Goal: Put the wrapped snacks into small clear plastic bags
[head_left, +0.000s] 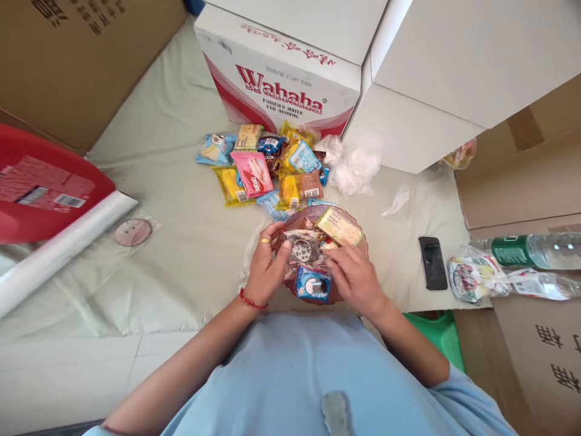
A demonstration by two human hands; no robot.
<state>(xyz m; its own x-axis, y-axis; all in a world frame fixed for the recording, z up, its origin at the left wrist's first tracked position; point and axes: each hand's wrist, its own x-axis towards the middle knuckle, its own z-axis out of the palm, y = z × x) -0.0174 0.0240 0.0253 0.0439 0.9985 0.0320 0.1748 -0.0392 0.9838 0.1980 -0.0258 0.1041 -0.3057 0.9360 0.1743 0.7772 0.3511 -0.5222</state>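
Observation:
A purplish see-through bowl [361,248] with a scalloped rim stands in front of me, holding several wrapped snacks. My left hand [265,266] is closed around its left rim, the thumb inside against a clear-wrapped dark snack packet [303,249]. At that packet's right edge, the fingers of my right hand [356,278] are pinched together; their tips are partly hidden. A blue snack packet [313,284] lies at the near side of the bowl, and a yellow biscuit packet [338,225] rests at the far side.
Behind the bowl lies a pile of snacks, including a pink wafer packet [252,174], beside crumpled clear plastic [356,169]. A Wahaba-style white-and-red carton [290,79] stands behind. To the right are a phone [433,263] and bottles [544,250]; a red container [49,188] is left.

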